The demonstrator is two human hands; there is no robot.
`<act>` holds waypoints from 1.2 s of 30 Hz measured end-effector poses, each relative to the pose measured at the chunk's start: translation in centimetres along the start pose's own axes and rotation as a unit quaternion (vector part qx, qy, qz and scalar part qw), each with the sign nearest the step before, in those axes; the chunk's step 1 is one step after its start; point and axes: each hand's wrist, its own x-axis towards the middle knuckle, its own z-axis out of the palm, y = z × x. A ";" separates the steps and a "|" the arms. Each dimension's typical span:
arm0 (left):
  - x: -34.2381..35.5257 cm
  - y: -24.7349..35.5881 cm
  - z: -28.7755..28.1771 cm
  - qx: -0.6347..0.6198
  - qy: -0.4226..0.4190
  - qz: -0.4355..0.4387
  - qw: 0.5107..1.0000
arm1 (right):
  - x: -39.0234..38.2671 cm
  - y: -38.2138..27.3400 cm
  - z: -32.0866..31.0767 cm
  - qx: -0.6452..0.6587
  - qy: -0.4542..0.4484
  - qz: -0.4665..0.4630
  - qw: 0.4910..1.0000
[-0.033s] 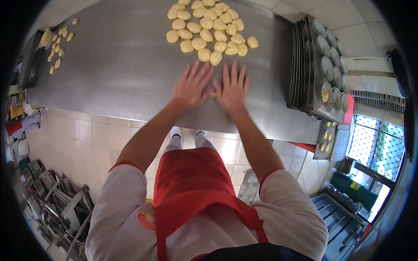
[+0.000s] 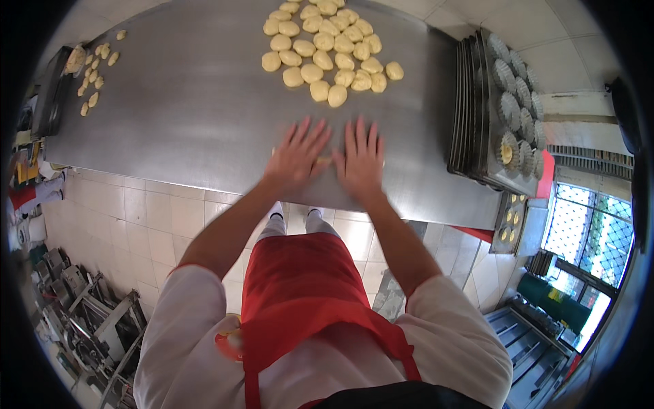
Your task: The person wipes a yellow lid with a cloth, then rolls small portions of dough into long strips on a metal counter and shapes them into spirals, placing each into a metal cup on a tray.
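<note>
My left hand [image 2: 294, 153] and my right hand [image 2: 360, 155] lie flat, palms down and fingers spread, on the steel table [image 2: 177, 102]. A strip of pale dough [image 2: 321, 160] shows between and under them, mostly hidden by the palms. Just beyond my fingertips sits a large group of yellow dough balls [image 2: 311, 73]. Several smaller dough pieces [image 2: 92, 100] are scattered near the table's left end.
A stack of dark trays [image 2: 466, 102] with fluted metal cups [image 2: 507, 109] stands at the table's right end, and dark pans [image 2: 51, 92] at the left. A small tray [image 2: 507, 225] sits lower right. Another person's legs [image 2: 44, 187] show at far left. Equipment lines both lower sides.
Both hands have slid back toward my body, away from the dough balls, staying flat with fingers spread. A little more of the strip of dough shows between them.
</note>
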 end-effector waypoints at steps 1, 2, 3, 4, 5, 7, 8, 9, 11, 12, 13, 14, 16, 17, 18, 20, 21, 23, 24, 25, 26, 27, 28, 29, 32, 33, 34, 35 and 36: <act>-3.1 1.7 -0.6 -0.008 -0.062 -0.003 0.998 | -3.9 -0.6 0.0 0.030 -0.033 -0.013 0.999; -6.7 3.2 0.2 -0.069 -0.058 -0.021 0.996 | -8.0 -1.5 -0.5 0.060 -0.066 -0.031 0.996; -9.8 5.1 0.2 -0.057 -0.059 -0.029 0.996 | -11.9 -2.8 -2.2 0.081 -0.096 -0.024 0.992; -12.0 6.8 0.5 -0.071 -0.073 -0.066 0.993 | -13.8 -3.6 -3.5 0.101 -0.127 -0.016 0.987; -11.7 7.1 0.9 -0.052 -0.057 -0.093 0.993 | -13.3 -3.3 -3.4 0.088 -0.109 -0.007 0.990; -8.8 6.7 1.3 -0.025 -0.016 -0.151 0.988 | -11.4 -2.6 -2.3 0.062 -0.075 0.015 0.995; -5.0 4.7 0.7 -0.015 0.010 -0.185 0.983 | -8.3 -1.4 -1.2 0.029 -0.028 0.032 0.999; -1.5 3.0 0.0 0.005 0.041 -0.223 0.974 | -3.9 0.3 0.0 -0.005 0.022 0.050 0.998; 4.8 -1.5 -1.3 0.031 0.136 -0.260 0.955 | 4.2 1.8 -1.8 -0.001 0.051 0.123 0.991; 6.8 -2.9 -1.6 0.035 0.195 -0.250 0.948 | 7.0 2.8 -1.8 0.011 0.079 0.130 0.988; 7.0 -3.5 -1.2 0.013 0.207 -0.241 0.948 | 8.4 3.3 -1.7 0.023 0.105 0.131 0.986; 6.8 -4.0 -0.9 -0.009 0.220 -0.232 0.947 | 7.6 3.0 -1.4 0.021 0.086 0.112 0.990; 4.8 -3.5 0.3 -0.011 0.173 -0.200 0.964 | 4.7 2.1 -0.3 0.015 0.051 0.080 0.995; 1.8 -2.0 1.0 0.012 0.112 -0.179 0.977 | 1.6 1.4 0.1 0.014 0.019 0.053 0.998; -0.8 -0.4 0.8 -0.012 0.060 -0.152 0.986 | -2.2 0.6 0.4 0.012 -0.008 0.033 0.999; -7.2 1.9 0.1 -0.053 0.022 -0.095 0.994 | -8.2 -1.7 -1.1 0.029 -0.053 -0.011 0.998; -9.8 2.1 -0.5 -0.074 0.030 -0.055 0.995 | -10.1 -2.4 -2.6 0.047 -0.075 -0.023 0.996; -11.0 -0.2 -1.9 -0.047 0.024 -0.045 0.998 | -11.1 -1.2 -4.0 0.062 -0.035 0.065 0.995; -11.6 -1.5 -2.5 -0.035 0.020 -0.037 0.999 | -11.8 -0.7 -4.3 0.068 -0.015 0.113 0.991; -11.3 -3.2 -3.2 -0.060 0.006 -0.050 0.997 | -11.7 -0.5 -5.3 0.029 0.083 0.122 0.989; -11.1 -4.5 -3.7 -0.085 -0.014 -0.060 0.994 | -11.5 -0.1 -6.1 0.099 0.028 0.141 0.985; -11.4 -5.2 -3.4 -0.120 -0.007 -0.054 0.991 | -11.4 0.3 -6.8 0.171 -0.028 0.161 0.972; -11.5 -6.0 -3.0 -0.154 0.000 -0.051 0.987 | -11.7 0.2 -7.5 0.244 -0.078 0.174 0.951; -11.3 -6.4 -3.0 -0.186 0.012 -0.054 0.981 | -11.4 -1.4 -9.1 0.235 -0.093 0.107 0.962; -10.4 -5.0 -2.3 -0.715 -0.032 -0.271 0.644 | -11.8 -7.3 -16.9 0.355 -0.124 0.013 0.927; -10.3 -4.3 -2.3 -0.754 -0.053 -0.264 0.598 | -11.6 -8.8 -18.6 0.336 -0.091 0.004 0.938; -9.8 -3.6 -2.4 -0.790 -0.071 -0.260 0.551 | -10.6 -9.6 -20.1 0.317 -0.057 -0.009 0.947; -9.4 -3.1 -2.6 -0.823 -0.087 -0.254 0.500 | -9.7 -10.0 -21.2 0.296 -0.024 -0.024 0.955; -9.3 -2.6 -2.8 -0.832 -0.094 -0.250 0.486 | -9.0 -10.2 -21.9 0.298 0.016 -0.008 0.955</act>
